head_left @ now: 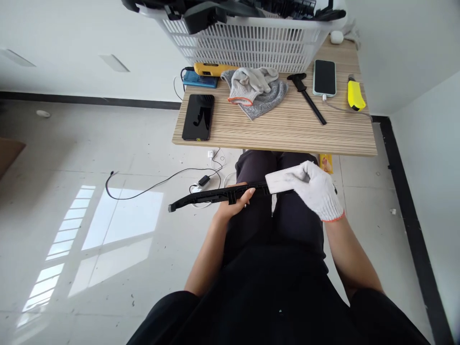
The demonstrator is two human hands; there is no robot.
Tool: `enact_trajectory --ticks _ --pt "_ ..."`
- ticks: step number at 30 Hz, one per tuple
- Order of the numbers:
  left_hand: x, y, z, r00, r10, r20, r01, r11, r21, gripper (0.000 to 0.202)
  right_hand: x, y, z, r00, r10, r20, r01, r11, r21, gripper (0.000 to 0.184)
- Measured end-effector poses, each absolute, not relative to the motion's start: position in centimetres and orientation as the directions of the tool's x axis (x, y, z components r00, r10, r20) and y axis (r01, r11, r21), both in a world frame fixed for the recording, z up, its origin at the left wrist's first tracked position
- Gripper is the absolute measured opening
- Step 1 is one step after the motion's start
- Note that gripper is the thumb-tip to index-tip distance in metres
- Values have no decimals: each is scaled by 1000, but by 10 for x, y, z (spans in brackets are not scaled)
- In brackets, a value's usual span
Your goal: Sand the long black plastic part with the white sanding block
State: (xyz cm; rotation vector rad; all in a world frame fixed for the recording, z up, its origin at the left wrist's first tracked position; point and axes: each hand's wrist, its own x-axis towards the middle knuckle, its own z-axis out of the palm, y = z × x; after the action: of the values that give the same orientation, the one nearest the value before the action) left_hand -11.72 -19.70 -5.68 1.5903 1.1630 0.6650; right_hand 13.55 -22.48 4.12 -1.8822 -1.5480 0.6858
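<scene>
I sit with a long black plastic strip [201, 196] held level over my lap. My bare left hand [235, 203] grips it from below near its middle, fingers wrapped round it. My right hand [318, 191], in a white knit glove with an orange cuff, is closed on a small white block [282, 182] pressed against the strip's right part. The strip's left end sticks out over the floor.
A small wooden table [280, 136] stands ahead with a black phone [198, 116], grey gloves and cloth [257, 88], a black caliper-like tool [307, 98], a charging phone [324, 77], a yellow tool [355, 94] and a white basket [247, 43] of black parts. Cables [161, 182] lie on the floor.
</scene>
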Motion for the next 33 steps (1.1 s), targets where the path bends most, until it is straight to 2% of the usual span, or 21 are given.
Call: enact_trajectory --ticks 2,6,8,10,13,16,18,21,27,33 --pt "-117 -197 -56 383 915 -124 357 -23 934 48 147 -229 43 280 960 -27 692 -221 -688 42" --pt "-116 -197 -53 393 912 -116 345 -29 938 46 205 -247 46 559 829 2 664 -447 -599 28" --pt "-117 -197 -54 396 912 -109 343 -37 939 45 232 -256 45 677 730 91 652 -538 -534 31" --pt "-117 -196 -55 403 910 -97 340 -51 939 46 243 -261 43 725 670 157 623 -542 -563 30" --pt "-117 -194 -56 414 906 -82 340 -71 938 46 217 -258 39 722 665 189 531 -358 -768 22" --pt "-116 -194 -54 417 905 -83 351 -76 933 47 163 -245 36 589 803 91 510 -283 -812 28" --pt "-116 -196 -54 413 906 -92 362 -71 929 48 135 -237 35 425 905 -38 520 -279 -807 36" --pt "-117 -199 -56 386 916 -112 368 -42 929 48 132 -233 34 343 934 -97 573 -290 -767 44" --pt "-118 -200 -55 390 914 -109 356 -40 934 46 204 -257 37 575 808 -128 604 -525 -599 30" --pt "-111 -197 -49 427 901 -79 367 -93 926 46 221 -272 38 635 763 -120 586 -577 -569 29"
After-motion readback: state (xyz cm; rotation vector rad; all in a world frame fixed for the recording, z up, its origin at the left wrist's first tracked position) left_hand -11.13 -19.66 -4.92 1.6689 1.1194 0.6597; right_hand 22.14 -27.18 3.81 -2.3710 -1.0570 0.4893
